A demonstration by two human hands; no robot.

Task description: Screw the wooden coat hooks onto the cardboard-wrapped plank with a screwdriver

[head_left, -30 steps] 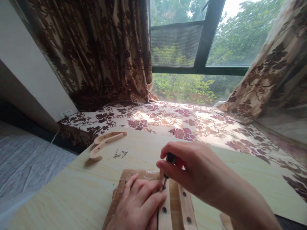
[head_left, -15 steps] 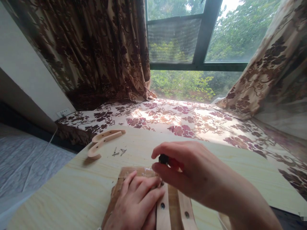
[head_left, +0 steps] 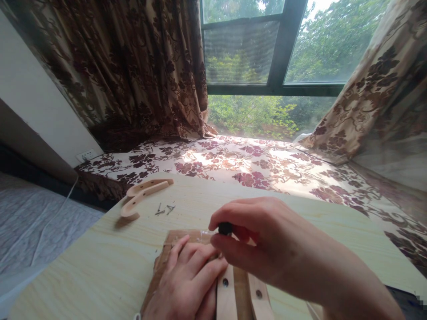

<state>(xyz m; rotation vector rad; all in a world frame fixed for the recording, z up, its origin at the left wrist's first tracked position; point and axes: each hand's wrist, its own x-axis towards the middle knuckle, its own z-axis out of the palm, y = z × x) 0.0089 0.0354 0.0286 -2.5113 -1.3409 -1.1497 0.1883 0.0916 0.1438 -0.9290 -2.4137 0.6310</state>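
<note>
My right hand [head_left: 263, 235] is closed round a small black handle [head_left: 224, 228], its thumb and fingers on either side, above the far end of a pale wooden strip [head_left: 226, 293]. My left hand [head_left: 190, 278] lies on a brown cardboard piece [head_left: 173, 237], its fingertips pressing at the strip's left edge. A dark round screw head shows in this strip. Beside it, to the right, is a second wooden strip [head_left: 259, 295], also with a dark screw head. What lies under the black handle is hidden by my fingers.
Two curved wooden pieces [head_left: 143, 198] with holes lie at the table's far left. Several small screws [head_left: 165, 209] are right of them. The pale wooden table [head_left: 100, 258] has rounded edges. A dark flat object [head_left: 403, 300] sits at the lower right. Behind are a floral-covered ledge [head_left: 253, 162] and curtains.
The black handle has tipped or turned slightly in my right hand, which is a little lower over the strip. My left hand stays in place. The view has shifted slightly.
</note>
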